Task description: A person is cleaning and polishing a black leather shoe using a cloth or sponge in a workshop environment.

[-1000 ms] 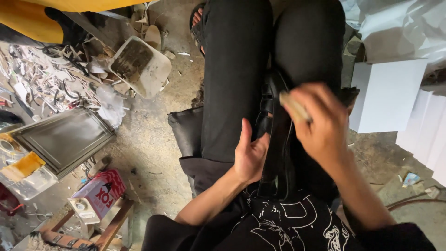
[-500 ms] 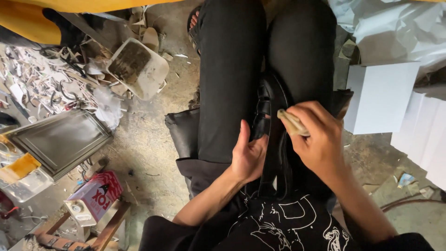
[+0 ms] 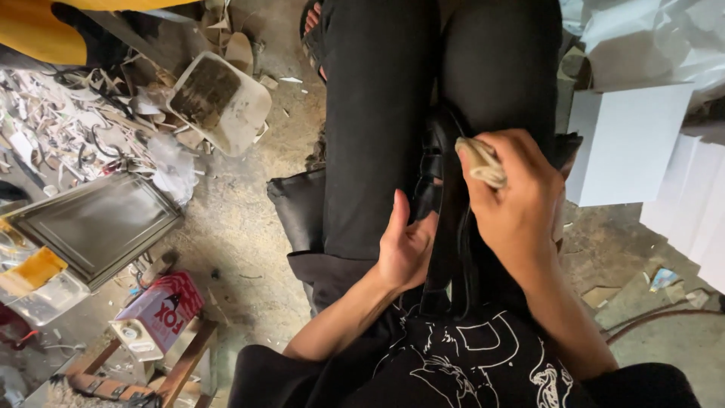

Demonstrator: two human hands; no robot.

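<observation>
- Since a second ago the right hand (image 3: 521, 204) has drawn its cloth nearer along the shoe, then edged back up; the left hand (image 3: 404, 245) has stayed put.
- Far left, a dull grey rectangular metal tray (image 3: 94, 227) lies on the gritty floor, near a grimy white plastic tub (image 3: 219, 98).
- The left hand curls around the glossy black leather strapped shoe (image 3: 445, 219), which rests on the lap between the black-trousered thighs.
- The right hand pinches a crumpled beige cloth wad (image 3: 482, 160) against the shoe.
- Right, smooth white cardboard boxes (image 3: 630, 143) stand.
</observation>
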